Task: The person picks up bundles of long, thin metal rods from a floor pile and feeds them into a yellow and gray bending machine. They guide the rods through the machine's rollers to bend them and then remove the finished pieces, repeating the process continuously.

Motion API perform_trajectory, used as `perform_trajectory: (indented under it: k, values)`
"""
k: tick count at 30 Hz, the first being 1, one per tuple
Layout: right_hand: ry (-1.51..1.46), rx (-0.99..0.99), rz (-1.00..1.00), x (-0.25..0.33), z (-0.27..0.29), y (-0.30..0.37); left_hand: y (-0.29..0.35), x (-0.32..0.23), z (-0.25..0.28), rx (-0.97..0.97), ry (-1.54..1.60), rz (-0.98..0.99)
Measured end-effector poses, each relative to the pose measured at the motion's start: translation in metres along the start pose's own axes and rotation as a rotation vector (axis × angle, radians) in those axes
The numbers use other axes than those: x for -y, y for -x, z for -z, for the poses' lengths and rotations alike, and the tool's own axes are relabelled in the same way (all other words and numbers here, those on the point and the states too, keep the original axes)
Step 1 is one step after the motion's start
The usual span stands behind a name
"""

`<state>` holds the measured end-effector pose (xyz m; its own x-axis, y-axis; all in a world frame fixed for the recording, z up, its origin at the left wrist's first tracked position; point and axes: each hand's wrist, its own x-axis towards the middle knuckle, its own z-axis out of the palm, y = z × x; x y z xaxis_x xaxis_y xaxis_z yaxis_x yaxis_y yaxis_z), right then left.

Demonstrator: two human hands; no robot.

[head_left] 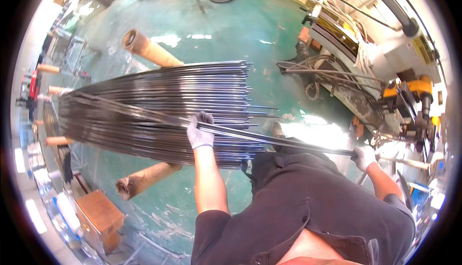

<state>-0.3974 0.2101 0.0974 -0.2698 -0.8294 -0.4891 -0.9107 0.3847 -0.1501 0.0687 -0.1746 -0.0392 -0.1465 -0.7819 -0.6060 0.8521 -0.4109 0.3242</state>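
thin dark rods (pixel 313 146), several: held across a wide rod stack (pixel 211 81); gripped along their length by gloved left hand (pixel 200 129), near one end by gloved right hand (pixel 364 158).

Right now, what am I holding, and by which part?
Several long dark rods: your right hand grips them at one end, your left hand partway along.

Near the centre, the person's gloved left hand (pixel 200 129) holds a few long rods (pixel 279 142); the gloved right hand (pixel 365 158) grips them between three and four o'clock. A pile of dark bars (pixel 144 87) stretches toward nine; brown tubes (pixel 153 50) poke out under it at ten and eight.
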Motion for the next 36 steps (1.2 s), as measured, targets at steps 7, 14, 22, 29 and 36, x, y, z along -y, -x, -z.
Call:
perform_trajectory:
  k: [7, 14, 22, 29, 36]
  values:
    - [0.011, -0.432, 0.034, 0.055, -0.043, -0.018, 0.076, 0.068, -0.045, -0.084, -0.157, 0.084]
    - [-0.061, -0.584, -0.206, -0.135, -0.075, 0.07, 0.13, 0.094, -0.111, 0.187, -0.168, 0.048]
    - [-1.282, -0.65, -1.325, -0.263, -0.098, 0.126, 0.2, 0.202, -0.213, 0.535, -0.265, 0.053]
    - [-2.8, -1.383, -0.266, -0.198, -0.048, 0.047, 0.221, 0.348, -0.272, 0.817, -0.568, 0.218]
    - [-2.411, -1.923, -0.511, -0.294, -0.014, 0.097, 0.145, 0.315, -0.371, 0.906, -0.526, -0.028]
